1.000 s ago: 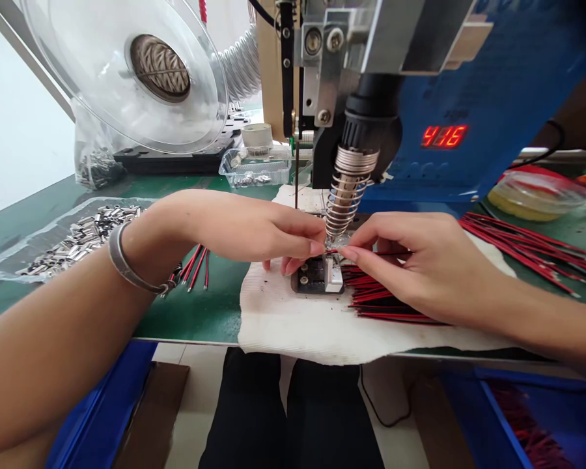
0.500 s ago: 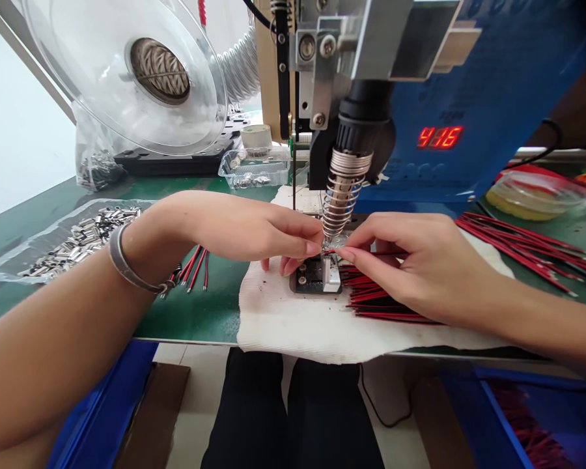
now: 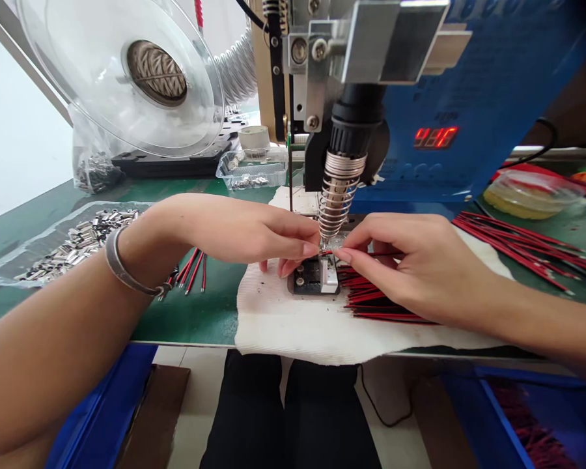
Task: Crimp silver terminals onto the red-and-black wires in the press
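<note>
My left hand comes in from the left, thumb and fingers pinched at the tip of a spring-wrapped soldering iron. Whatever small piece sits between those fingers is hidden. Opposite it, my right hand pinches a red and black wire, whose end reaches the iron's tip. Below the tip stands a small metal fixture on a dark base plate. Beneath my right hand a bundle of red and black wires lies on a white cloth.
A clear tray of metal connectors is under my left forearm. Several finished-looking wires poke out beside it. Behind are a clear reel and a small plastic box. A blue machine fills the back right; more wires lie to the right.
Both hands keep nearly the same pose at the iron's tip. The whole view has shifted slightly left, and the red display digits look different.
</note>
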Action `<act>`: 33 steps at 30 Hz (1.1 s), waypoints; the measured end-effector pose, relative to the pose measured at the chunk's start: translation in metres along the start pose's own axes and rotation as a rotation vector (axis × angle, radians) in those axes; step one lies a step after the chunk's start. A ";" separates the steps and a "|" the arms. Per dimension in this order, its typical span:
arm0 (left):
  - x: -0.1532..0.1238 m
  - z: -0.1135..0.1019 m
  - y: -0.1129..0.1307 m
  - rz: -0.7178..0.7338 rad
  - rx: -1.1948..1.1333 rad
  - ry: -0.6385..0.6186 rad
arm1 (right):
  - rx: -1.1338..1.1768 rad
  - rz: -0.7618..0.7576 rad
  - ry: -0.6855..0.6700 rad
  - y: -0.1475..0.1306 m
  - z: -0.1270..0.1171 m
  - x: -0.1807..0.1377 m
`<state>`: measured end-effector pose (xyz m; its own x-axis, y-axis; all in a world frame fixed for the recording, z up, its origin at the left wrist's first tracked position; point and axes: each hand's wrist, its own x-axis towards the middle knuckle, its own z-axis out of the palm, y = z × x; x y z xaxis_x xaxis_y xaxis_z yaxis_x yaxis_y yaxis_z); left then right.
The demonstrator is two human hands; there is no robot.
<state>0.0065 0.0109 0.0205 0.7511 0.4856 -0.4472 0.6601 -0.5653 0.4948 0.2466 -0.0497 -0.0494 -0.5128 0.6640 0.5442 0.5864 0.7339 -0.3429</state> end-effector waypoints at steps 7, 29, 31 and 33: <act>-0.001 0.000 0.001 0.010 0.019 0.004 | 0.000 -0.013 0.008 0.000 0.000 0.000; 0.001 -0.001 -0.003 0.061 -0.035 -0.002 | 0.019 -0.024 0.020 0.001 0.002 0.000; 0.001 -0.001 -0.003 0.065 -0.031 0.000 | 0.016 -0.028 0.020 0.001 0.002 -0.001; 0.001 -0.001 -0.002 0.070 -0.026 0.003 | 0.016 -0.034 0.022 0.001 0.002 -0.001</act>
<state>0.0060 0.0135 0.0195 0.7952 0.4476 -0.4090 0.6063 -0.5799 0.5441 0.2466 -0.0493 -0.0513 -0.5183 0.6355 0.5723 0.5589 0.7582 -0.3357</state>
